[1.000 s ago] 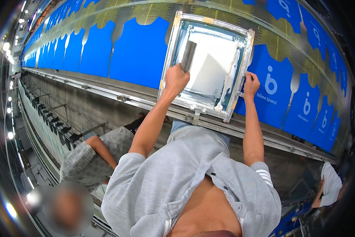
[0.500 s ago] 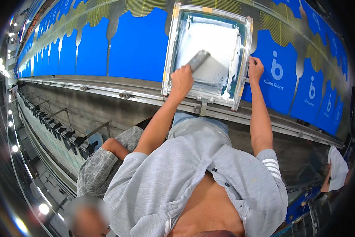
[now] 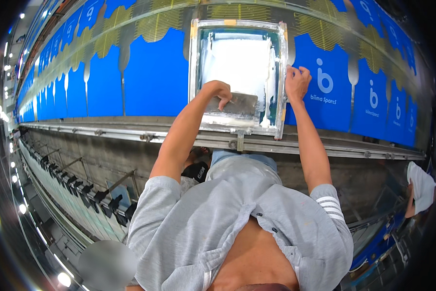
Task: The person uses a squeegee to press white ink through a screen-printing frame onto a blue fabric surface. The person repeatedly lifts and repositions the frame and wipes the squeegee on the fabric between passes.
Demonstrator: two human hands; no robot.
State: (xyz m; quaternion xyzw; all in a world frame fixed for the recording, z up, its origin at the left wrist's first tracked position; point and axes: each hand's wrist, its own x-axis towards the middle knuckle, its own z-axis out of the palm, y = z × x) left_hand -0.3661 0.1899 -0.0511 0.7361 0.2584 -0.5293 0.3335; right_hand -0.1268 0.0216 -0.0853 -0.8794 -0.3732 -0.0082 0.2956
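A printing screen (image 3: 282, 97) with a metal frame lies over the blue panels in front of me. White ink (image 3: 237, 58) covers much of its mesh. My left hand (image 3: 218, 92) is closed on a grey, flat-bladed squeegee (image 3: 244, 104), which lies across the near part of the screen, close to the frame's near bar. My right hand (image 3: 298, 83) is at the right side of the frame, its fingers bent and gripping the edge. The exact hold of its fingertips is partly hidden.
Blue panels (image 3: 152, 72) run in a row along the long table; those on the right carry white prints (image 3: 324, 80). A metal rail (image 3: 179, 136) edges the table's near side. Black clamps (image 3: 101, 206) line a rack at lower left. Other people are nearby, one at right (image 3: 420, 186).
My left hand has drawn the squeegee toward me, from mid-screen to its near end, and its blade now lies crosswise. The right hand's fingers have shifted at the frame. The view has moved slightly.
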